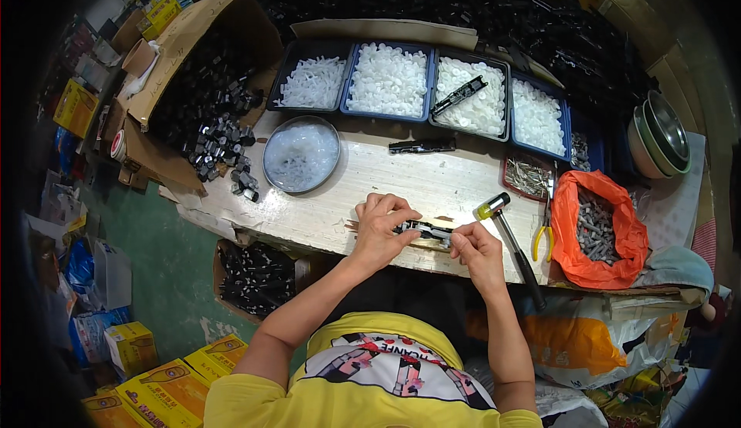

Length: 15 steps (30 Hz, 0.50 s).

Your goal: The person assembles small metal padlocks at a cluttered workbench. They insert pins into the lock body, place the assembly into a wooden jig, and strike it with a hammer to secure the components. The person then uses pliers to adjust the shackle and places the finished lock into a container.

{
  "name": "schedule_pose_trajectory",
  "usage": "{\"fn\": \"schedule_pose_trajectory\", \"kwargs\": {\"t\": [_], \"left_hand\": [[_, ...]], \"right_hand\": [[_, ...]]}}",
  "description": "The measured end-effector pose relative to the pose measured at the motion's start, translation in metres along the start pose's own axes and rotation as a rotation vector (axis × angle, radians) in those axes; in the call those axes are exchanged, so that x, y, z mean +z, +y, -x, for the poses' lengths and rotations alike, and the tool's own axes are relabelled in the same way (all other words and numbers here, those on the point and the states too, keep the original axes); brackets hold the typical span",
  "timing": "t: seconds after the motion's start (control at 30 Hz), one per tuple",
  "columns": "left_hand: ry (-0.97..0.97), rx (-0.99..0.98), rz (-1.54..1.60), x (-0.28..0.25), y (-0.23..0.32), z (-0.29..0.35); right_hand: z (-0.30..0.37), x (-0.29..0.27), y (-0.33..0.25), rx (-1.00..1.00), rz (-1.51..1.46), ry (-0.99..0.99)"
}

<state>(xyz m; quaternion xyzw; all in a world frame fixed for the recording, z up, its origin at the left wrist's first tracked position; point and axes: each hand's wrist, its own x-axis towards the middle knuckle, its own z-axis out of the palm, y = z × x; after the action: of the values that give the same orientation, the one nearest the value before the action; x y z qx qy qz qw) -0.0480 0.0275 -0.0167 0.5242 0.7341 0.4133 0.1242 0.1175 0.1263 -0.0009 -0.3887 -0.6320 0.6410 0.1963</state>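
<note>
A long black plastic housing [423, 231] with pale small parts in it lies low at the table's front edge. My left hand [380, 231] is closed round its left end, thumb and fingers pressing on it. At its right end my right hand [477, 250] pinches a small grey piece [440, 234], its exact kind partly hidden by the fingertips. Right of that hand lies a mallet [512, 243] with a yellow-green head and black handle. Another black housing [421, 146] rests farther back on the table, and a third [459, 96] lies across a bin of white parts.
Blue bins of small white plastic parts [387, 81] line the back. A round metal tray [302, 155] stands left, near a carton [202, 57] spilling black-and-silver pieces. At right are yellow-handled pliers [543, 239], a red tray of metal pins [529, 176] and an orange bag [566, 231].
</note>
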Motion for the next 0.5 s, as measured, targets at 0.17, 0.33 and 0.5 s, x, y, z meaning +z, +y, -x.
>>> {"fn": "schedule_pose_trajectory", "kwargs": {"t": [0.17,0.33,0.5], "left_hand": [[-0.011,-0.022,0.001,0.0,0.0,0.0],[0.002,0.008,0.008,0.0,0.0,0.001],[0.017,0.121,-0.027,0.001,-0.005,0.003]], "right_hand": [[-0.004,0.0,0.004,-0.012,0.062,-0.013],[-0.009,-0.001,0.004,0.007,0.099,-0.022],[-0.019,-0.004,0.008,0.081,0.219,0.049]]}}
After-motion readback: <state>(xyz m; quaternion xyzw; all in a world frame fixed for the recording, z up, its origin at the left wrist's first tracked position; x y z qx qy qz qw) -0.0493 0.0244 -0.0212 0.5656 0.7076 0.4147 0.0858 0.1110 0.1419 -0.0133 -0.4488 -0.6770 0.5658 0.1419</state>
